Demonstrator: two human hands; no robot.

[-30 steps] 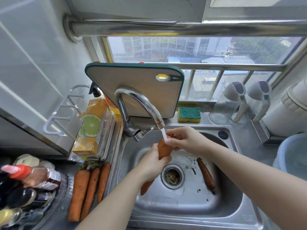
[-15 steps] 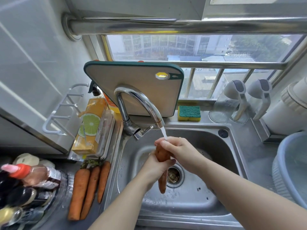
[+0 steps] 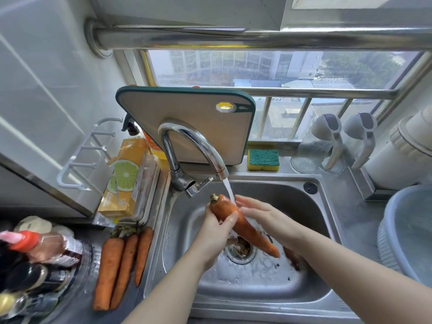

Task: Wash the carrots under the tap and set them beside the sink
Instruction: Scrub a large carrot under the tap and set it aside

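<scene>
Left hand (image 3: 217, 228) grips a carrot (image 3: 243, 228) over the sink (image 3: 257, 307), right hand (image 3: 264, 216) rubs it flat-fingered. I count three carrots (image 3: 124, 260) alongside, another carrot (image 3: 294, 258) inside.

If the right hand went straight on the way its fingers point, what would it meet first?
The right hand would likely meet the water stream first, then the carrot gripped by the left hand; depth is unclear.

A home kitchen: steel sink (image 3: 182, 230) with tap (image 3: 194, 146), chopping board (image 3: 187, 122), sponge (image 3: 263, 159), sauce bottles (image 3: 39, 249).
</scene>
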